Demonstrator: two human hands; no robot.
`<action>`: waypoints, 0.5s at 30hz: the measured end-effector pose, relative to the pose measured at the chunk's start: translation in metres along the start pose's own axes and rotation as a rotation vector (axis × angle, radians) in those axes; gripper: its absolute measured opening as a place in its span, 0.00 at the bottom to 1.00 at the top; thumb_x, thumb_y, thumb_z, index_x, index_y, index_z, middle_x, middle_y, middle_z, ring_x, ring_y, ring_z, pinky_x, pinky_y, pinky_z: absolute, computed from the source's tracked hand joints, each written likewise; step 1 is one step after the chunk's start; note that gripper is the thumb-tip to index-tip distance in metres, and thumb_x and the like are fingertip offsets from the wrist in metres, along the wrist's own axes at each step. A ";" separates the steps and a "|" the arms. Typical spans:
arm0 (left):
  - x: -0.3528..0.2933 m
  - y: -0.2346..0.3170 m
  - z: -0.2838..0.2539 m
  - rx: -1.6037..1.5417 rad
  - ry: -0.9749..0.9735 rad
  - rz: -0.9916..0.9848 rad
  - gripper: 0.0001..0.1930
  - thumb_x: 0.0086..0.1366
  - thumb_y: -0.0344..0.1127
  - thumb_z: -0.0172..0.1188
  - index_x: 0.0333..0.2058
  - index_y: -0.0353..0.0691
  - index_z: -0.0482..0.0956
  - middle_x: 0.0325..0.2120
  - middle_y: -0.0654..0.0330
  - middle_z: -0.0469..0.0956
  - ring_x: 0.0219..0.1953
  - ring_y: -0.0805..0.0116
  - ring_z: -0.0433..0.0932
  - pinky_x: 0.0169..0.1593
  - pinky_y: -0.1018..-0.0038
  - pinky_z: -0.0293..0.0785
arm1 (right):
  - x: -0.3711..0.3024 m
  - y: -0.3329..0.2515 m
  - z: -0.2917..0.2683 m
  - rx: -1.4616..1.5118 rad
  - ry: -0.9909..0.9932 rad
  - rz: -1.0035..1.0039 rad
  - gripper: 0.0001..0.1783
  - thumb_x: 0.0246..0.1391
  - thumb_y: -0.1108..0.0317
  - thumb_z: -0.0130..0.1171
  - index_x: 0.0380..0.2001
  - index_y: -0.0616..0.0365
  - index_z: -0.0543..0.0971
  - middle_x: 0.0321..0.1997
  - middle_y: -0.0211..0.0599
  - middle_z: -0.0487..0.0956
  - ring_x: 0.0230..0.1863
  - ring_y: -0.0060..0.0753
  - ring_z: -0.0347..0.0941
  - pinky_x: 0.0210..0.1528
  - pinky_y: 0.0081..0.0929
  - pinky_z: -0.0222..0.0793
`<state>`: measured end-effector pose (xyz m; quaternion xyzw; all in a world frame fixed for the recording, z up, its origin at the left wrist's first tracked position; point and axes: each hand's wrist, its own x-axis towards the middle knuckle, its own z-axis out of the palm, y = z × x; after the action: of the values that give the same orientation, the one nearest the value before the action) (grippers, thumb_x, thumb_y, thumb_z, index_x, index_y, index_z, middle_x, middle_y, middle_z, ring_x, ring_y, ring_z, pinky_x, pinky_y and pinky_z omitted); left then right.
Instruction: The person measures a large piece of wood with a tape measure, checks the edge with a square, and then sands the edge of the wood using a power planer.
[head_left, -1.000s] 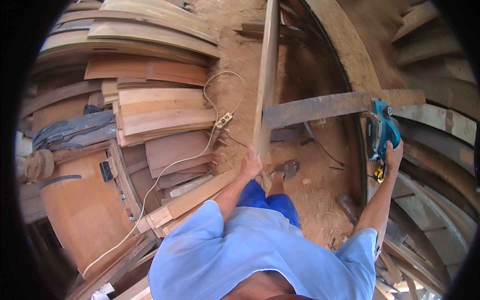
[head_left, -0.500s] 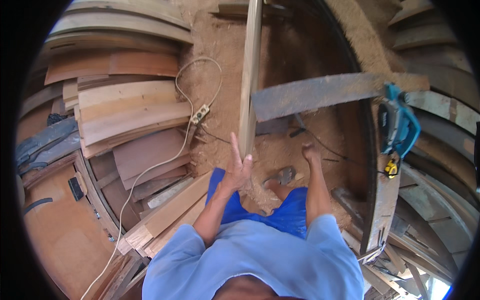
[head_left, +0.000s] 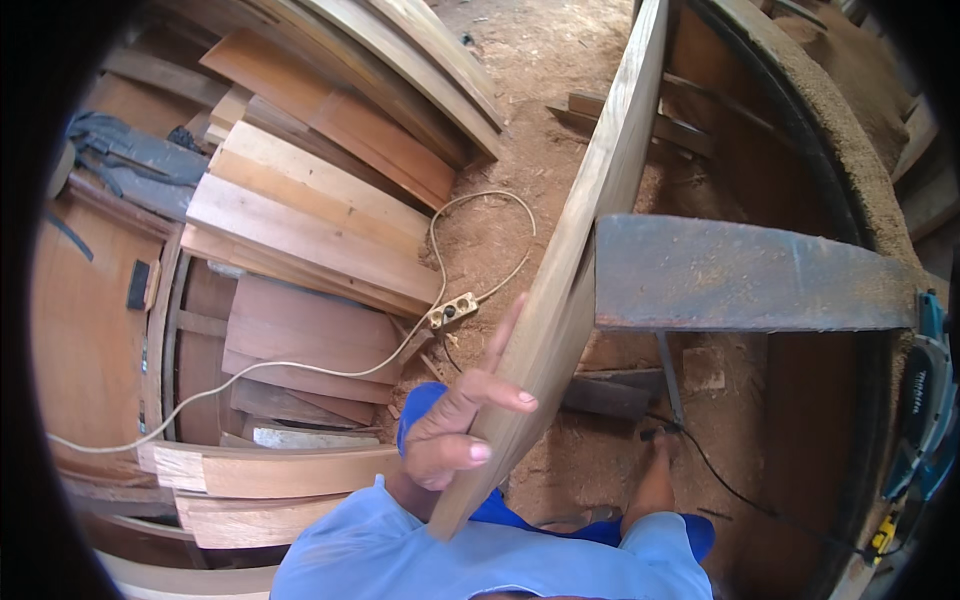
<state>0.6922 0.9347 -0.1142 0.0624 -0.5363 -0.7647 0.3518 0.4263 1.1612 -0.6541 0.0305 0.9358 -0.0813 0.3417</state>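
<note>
A long pale wooden plank (head_left: 590, 235) stands on edge and slants from beside my body toward the far side. Around its near end is my left hand (head_left: 450, 425), with fingers and thumb curled over the upper edge. The plank's right face meets the end of a wide, dark, sawdust-streaked board (head_left: 750, 275). Low on the right, my right hand (head_left: 660, 445) is at the dark end of a thin grey bar (head_left: 671, 380); its fingers look closed, but they are small and partly hidden.
At right lie a blue-green power planer (head_left: 925, 400) and a yellow tape measure (head_left: 883, 535). A white cord runs to a socket strip (head_left: 453, 311) on the sawdust floor. Stacked boards (head_left: 310, 220) fill the left. A black cable (head_left: 735, 490) trails near my right hand.
My view has turned, and the plank's near end is now closer to my body. My left fingers went from outstretched beside it to curled over it. My right hand has reached the bar's dark end.
</note>
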 end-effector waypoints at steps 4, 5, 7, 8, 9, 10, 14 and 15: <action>-0.002 -0.023 -0.006 -0.057 0.111 0.137 0.19 0.51 0.43 0.59 0.40 0.40 0.78 0.74 0.37 0.29 0.77 0.44 0.35 0.74 0.55 0.37 | -0.014 -0.024 0.005 0.060 -0.041 0.097 0.32 0.60 0.48 0.59 0.57 0.62 0.77 0.61 0.51 0.77 0.63 0.55 0.72 0.63 0.49 0.68; -0.008 -0.020 -0.006 -0.030 0.158 0.170 0.18 0.50 0.44 0.60 0.37 0.40 0.77 0.74 0.36 0.29 0.77 0.44 0.35 0.73 0.55 0.38 | -0.034 -0.032 0.011 0.065 -0.069 0.097 0.31 0.60 0.49 0.59 0.57 0.62 0.77 0.60 0.51 0.77 0.63 0.54 0.73 0.63 0.49 0.69; -0.006 -0.019 -0.006 -0.010 0.137 0.188 0.17 0.50 0.45 0.59 0.35 0.40 0.77 0.74 0.35 0.31 0.77 0.44 0.37 0.73 0.56 0.40 | -0.039 -0.028 0.013 0.126 -0.069 0.127 0.30 0.59 0.52 0.60 0.58 0.60 0.77 0.58 0.50 0.79 0.61 0.54 0.74 0.61 0.49 0.70; -0.001 -0.023 -0.005 -0.037 0.113 0.206 0.17 0.50 0.46 0.59 0.33 0.40 0.77 0.74 0.34 0.31 0.77 0.44 0.37 0.73 0.57 0.41 | -0.019 -0.015 0.013 0.200 -0.066 0.178 0.26 0.60 0.54 0.58 0.54 0.61 0.78 0.53 0.50 0.81 0.56 0.52 0.77 0.58 0.48 0.72; 0.011 -0.034 -0.002 -0.074 0.067 0.193 0.17 0.50 0.47 0.58 0.32 0.40 0.77 0.74 0.34 0.32 0.77 0.44 0.39 0.73 0.57 0.42 | 0.030 0.012 0.001 0.302 -0.013 0.245 0.22 0.60 0.57 0.57 0.50 0.61 0.79 0.48 0.49 0.82 0.52 0.51 0.79 0.54 0.46 0.74; 0.015 -0.037 -0.001 -0.065 0.049 0.172 0.17 0.50 0.47 0.57 0.31 0.40 0.77 0.74 0.34 0.33 0.77 0.44 0.40 0.72 0.58 0.43 | 0.051 0.029 -0.006 0.383 -0.004 0.288 0.18 0.60 0.59 0.56 0.46 0.61 0.81 0.43 0.48 0.84 0.47 0.49 0.82 0.51 0.44 0.77; 0.006 -0.030 -0.012 0.084 0.028 0.217 0.17 0.51 0.49 0.55 0.30 0.41 0.78 0.74 0.34 0.37 0.76 0.46 0.44 0.71 0.59 0.46 | -0.008 0.028 0.002 1.322 -0.141 0.409 0.08 0.62 0.63 0.48 0.30 0.54 0.71 0.22 0.34 0.72 0.20 0.29 0.68 0.24 0.29 0.69; 0.010 -0.033 -0.014 0.088 0.000 0.239 0.17 0.51 0.49 0.54 0.30 0.41 0.78 0.74 0.35 0.38 0.76 0.47 0.44 0.71 0.60 0.46 | -0.013 0.034 -0.008 1.481 -0.176 0.391 0.08 0.63 0.65 0.47 0.28 0.51 0.67 0.19 0.28 0.66 0.16 0.23 0.60 0.17 0.24 0.61</action>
<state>0.6762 0.9239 -0.1460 0.0133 -0.5729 -0.6931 0.4372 0.4347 1.1963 -0.6443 0.4095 0.5842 -0.6266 0.3136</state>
